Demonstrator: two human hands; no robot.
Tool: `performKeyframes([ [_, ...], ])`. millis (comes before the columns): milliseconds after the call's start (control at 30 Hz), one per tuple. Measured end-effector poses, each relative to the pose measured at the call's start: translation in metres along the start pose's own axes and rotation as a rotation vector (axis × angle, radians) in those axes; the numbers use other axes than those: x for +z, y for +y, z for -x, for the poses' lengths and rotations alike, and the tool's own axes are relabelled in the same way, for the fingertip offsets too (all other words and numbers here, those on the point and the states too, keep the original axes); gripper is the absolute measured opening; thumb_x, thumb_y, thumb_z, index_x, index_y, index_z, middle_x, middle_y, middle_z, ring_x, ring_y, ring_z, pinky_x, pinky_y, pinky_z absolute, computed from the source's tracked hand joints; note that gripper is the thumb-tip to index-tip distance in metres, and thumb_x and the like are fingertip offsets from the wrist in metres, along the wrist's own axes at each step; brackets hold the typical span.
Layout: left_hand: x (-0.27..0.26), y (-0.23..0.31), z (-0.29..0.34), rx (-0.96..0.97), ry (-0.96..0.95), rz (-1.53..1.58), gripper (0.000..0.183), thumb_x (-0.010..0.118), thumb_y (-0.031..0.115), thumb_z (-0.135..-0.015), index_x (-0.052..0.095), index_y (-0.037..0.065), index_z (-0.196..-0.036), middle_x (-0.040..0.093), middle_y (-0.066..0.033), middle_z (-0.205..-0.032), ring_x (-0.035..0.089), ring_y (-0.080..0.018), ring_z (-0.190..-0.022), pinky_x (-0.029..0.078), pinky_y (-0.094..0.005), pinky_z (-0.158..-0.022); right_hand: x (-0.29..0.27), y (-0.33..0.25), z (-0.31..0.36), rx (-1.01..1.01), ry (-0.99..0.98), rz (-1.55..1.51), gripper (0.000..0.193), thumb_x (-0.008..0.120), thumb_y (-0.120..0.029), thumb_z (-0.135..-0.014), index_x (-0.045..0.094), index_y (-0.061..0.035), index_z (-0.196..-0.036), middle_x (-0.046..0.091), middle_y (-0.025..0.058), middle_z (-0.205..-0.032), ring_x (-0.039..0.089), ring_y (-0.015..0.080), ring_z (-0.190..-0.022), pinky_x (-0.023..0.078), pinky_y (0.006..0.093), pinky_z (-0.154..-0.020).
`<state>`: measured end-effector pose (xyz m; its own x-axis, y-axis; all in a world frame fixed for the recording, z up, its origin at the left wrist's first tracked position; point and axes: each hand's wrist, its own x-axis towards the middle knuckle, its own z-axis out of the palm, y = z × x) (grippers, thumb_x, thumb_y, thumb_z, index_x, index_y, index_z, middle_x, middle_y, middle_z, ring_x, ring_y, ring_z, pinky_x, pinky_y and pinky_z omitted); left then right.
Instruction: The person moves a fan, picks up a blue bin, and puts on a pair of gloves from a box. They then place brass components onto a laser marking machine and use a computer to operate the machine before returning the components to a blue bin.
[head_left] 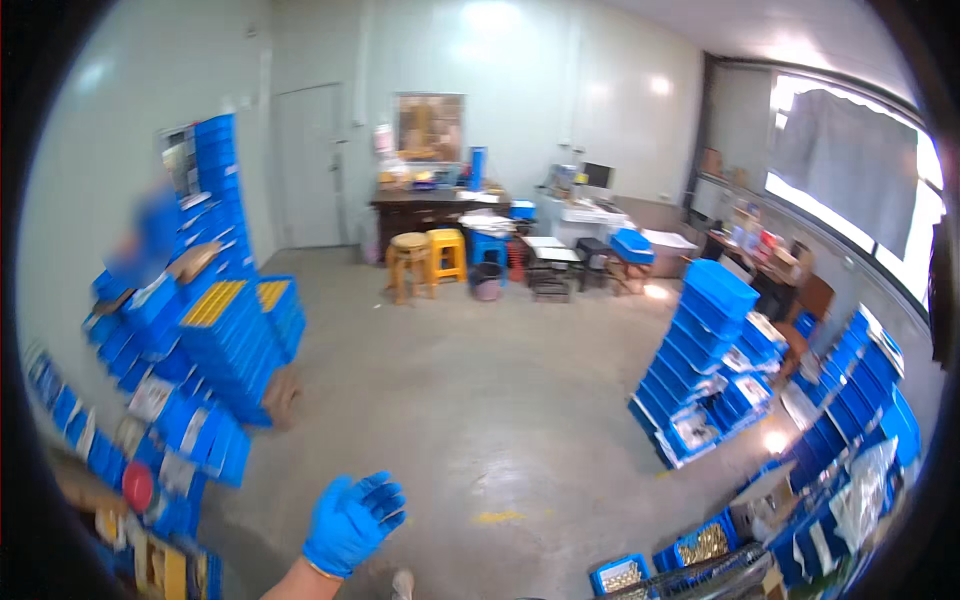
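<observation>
My left hand point(352, 525), in a blue glove, reaches up from the lower edge over the grey floor point(470, 400). Its fingers are slightly bent and apart, with nothing in them. No object touches it; the closest things are the stacked blue bins to its left. My right hand is out of the picture. Part of a light-coloured shoe point(402, 584) shows just below the gloved hand.
Stacked blue bins point(225, 335) line the left wall, and another stack point(690, 350) stands at right. Bins of small metal parts point(703, 543) sit lower right. At the back are a dark desk point(420, 212), a yellow stool point(446, 255), a wooden stool point(408, 265) and a door point(312, 165).
</observation>
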<state>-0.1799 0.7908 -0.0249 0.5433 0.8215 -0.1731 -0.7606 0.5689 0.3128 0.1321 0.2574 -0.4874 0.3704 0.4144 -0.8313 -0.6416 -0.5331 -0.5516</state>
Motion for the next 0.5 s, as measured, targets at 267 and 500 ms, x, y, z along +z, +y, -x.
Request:
performKeyframes([
  [267,0.105,0.092,-0.118,0.066,-0.859,-0.427,0.063,0.039,0.052,-0.084,0.057,-0.005,-0.105,0.059,-0.0194,-0.094,0.055,-0.0296,-0.075,0.043,-0.0422,-0.064,0.206,0.004,0.0,0.092,0.162,-0.157,0.043,0.053,-0.037,-0.084,0.05,-0.013,-0.119,0.054,0.0163,-0.113,0.054,0.0306,-0.099,0.042,0.0482,-0.081],
  [500,0.254,0.083,-0.284,-0.573,-1.668,-0.171,0.061,0.042,0.057,-0.086,0.068,0.003,-0.082,0.059,-0.0139,-0.066,0.051,-0.02,-0.043,0.035,-0.0302,-0.036,0.282,-0.132,-0.086,0.103,0.284,-0.186,0.04,0.052,-0.033,-0.084,0.051,-0.0089,-0.116,0.055,0.0147,-0.109,0.057,0.0285,-0.089,0.046,0.0435,-0.072],
])
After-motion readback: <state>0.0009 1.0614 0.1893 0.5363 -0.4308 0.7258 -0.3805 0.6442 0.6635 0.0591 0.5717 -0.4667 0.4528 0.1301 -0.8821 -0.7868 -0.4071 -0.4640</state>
